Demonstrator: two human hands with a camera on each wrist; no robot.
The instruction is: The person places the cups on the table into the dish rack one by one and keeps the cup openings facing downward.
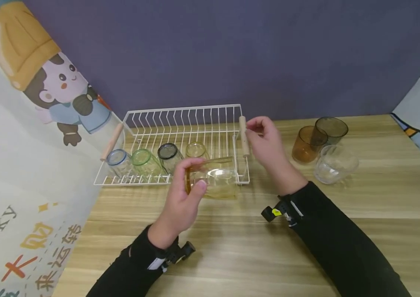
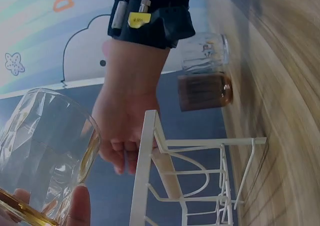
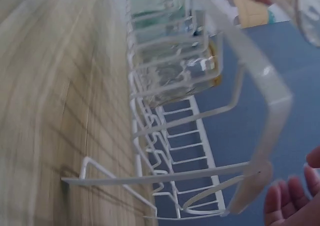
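My left hand [image 1: 178, 206] grips a clear yellow glass tumbler [image 1: 219, 181], tilted on its side above the front right of a white wire dish rack [image 1: 183, 109]. In the left wrist view the tumbler [image 2: 45, 146] shows faceted walls, with fingertips round its lower part. My right hand [image 1: 271, 150] is beside the rack's right wooden handle [image 1: 244, 138], fingers loosely bent, fingertips close to it. Along the rack's front stand a blue-rimmed glass [image 1: 117, 161], a green glass [image 1: 145, 163], a dark grey glass [image 1: 169, 154] and a yellow-rimmed glass [image 1: 196, 150].
Right of the rack, an amber-brown glass [image 1: 304, 148], a smoky dark glass [image 1: 332, 128] and a clear glass [image 1: 332, 167] stand close together on the wooden table [image 1: 239, 247]. A dark blue panel [image 1: 232, 53] rises behind the rack, and a printed wall [image 1: 20, 165] borders the left.
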